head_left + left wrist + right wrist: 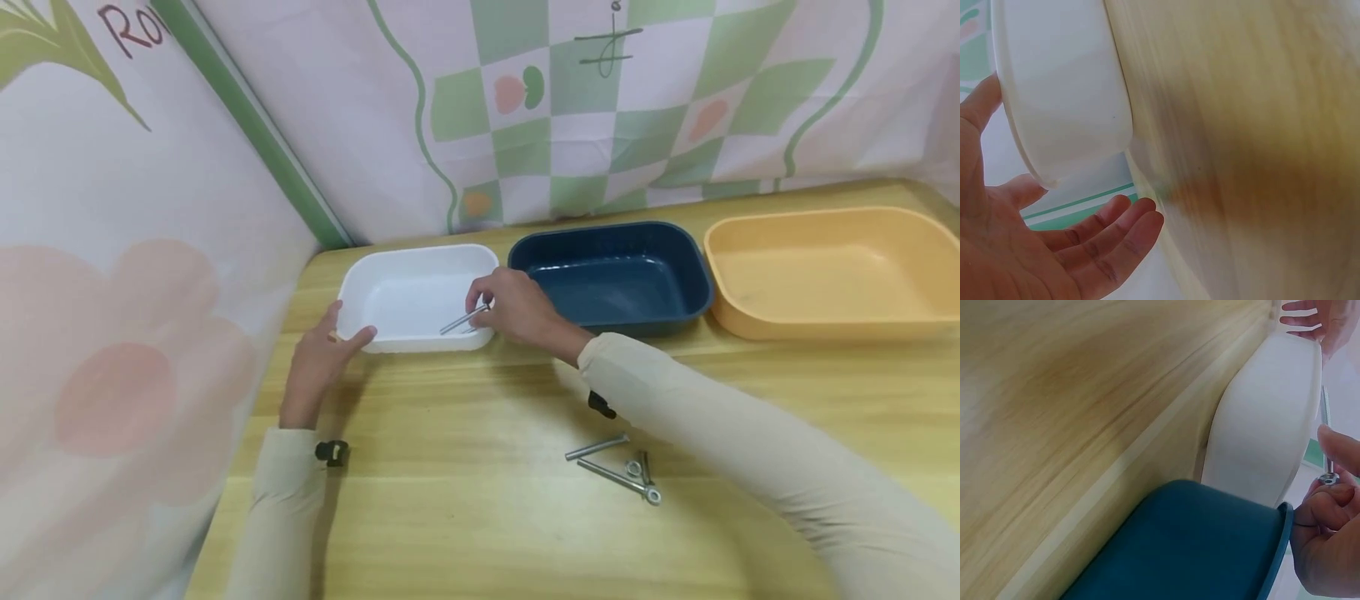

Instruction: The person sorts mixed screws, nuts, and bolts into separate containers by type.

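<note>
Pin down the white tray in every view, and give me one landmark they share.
Head: left of centre, left of the blue tray; white tray.
Left wrist: upper left, outer wall showing; white tray.
Right wrist: upper right, outer wall showing; white tray.
Shared landmark: left hand, at one end of it.

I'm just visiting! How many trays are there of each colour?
White tray: 1
Dark blue tray: 1
Yellow tray: 1
Total: 3 trays
</note>
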`<state>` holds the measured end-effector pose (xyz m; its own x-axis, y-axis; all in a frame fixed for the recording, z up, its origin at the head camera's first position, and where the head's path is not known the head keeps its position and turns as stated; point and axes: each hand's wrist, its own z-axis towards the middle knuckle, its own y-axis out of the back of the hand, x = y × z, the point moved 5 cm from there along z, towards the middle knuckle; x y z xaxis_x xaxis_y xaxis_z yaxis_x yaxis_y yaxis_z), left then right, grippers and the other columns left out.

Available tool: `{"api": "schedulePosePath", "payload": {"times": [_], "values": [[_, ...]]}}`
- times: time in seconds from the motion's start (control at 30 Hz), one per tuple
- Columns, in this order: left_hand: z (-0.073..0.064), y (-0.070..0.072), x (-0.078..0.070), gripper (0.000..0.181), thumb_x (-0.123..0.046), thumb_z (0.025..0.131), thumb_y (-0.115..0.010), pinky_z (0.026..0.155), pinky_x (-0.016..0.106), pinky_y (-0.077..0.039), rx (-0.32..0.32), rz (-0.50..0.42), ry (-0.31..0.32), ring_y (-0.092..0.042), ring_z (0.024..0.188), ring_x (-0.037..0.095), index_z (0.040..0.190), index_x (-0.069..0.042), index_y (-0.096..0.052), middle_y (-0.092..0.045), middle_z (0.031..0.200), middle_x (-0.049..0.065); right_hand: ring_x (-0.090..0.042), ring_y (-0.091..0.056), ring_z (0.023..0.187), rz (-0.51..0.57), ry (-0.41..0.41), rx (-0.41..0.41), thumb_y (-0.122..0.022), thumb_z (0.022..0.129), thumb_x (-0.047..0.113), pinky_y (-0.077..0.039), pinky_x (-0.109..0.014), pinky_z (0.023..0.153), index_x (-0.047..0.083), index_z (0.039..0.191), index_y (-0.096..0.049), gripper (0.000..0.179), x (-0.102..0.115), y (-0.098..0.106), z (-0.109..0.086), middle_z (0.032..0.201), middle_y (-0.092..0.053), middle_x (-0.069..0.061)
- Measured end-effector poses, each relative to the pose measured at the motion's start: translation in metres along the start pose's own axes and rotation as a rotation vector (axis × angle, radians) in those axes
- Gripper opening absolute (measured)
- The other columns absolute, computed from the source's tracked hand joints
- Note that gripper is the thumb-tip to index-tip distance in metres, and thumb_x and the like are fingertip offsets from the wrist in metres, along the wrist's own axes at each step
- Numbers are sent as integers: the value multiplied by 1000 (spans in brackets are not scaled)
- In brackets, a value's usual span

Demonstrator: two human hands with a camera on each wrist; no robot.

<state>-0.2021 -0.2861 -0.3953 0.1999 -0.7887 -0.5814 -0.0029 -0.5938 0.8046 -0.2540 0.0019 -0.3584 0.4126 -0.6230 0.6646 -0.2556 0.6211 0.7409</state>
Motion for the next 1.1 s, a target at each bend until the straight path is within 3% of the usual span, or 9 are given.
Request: {"api": "schedulePosePath", "payload": {"times": [0.2, 0.4, 0.63, 0.93, 1.1], "values": [[0, -1, 0, 97, -69, 90, -58, 105, 57, -35, -4, -11, -7, -48, 126, 43, 162, -17, -19, -45, 146, 29, -23, -56, 87, -9, -9, 8, -81, 82, 13, -45, -38, 74, 14, 87, -76, 7, 4, -7, 3, 89, -64, -7], [2, -1, 1, 98, -70, 90, -56, 106, 59, -33, -2, -4, -7, -45, 129, 44, 162, -17, -17, -43, 146, 30, -25, -56, 89, 48, 19, -6, -81, 83, 12, -44, -39, 76, 11, 87, -76, 7, 5, -8, 2, 90, -65, -9], [1, 0, 0, 97, -69, 90, -56, 105, 58, -34, -10, 0, -6, -47, 127, 44, 162, -16, -18, -47, 142, 32, -27, -56, 91, 83, 20, -4, -83, 81, 12, -44, -41, 79, 6, 100, -71, 23, -1, -5, 0, 99, -65, -17], [-1, 1, -3, 96, -68, 91, -56, 106, 59, -33, -12, 21, -12, -46, 128, 46, 161, -14, -19, -47, 141, 33, -22, -50, 66, 164, 37, 18, -80, 86, 16, -43, -36, 69, 10, 118, -63, 37, -4, 10, -21, 91, -60, -6], [-2, 2, -2, 97, -69, 91, -55, 105, 60, -33, -7, 28, -17, -46, 127, 47, 161, -13, -19, -48, 140, 33, -24, -52, 68, 263, 54, 16, -78, 88, 15, -43, -35, 65, 10, 116, -60, 33, -10, 19, -39, 90, -61, -2]]}}
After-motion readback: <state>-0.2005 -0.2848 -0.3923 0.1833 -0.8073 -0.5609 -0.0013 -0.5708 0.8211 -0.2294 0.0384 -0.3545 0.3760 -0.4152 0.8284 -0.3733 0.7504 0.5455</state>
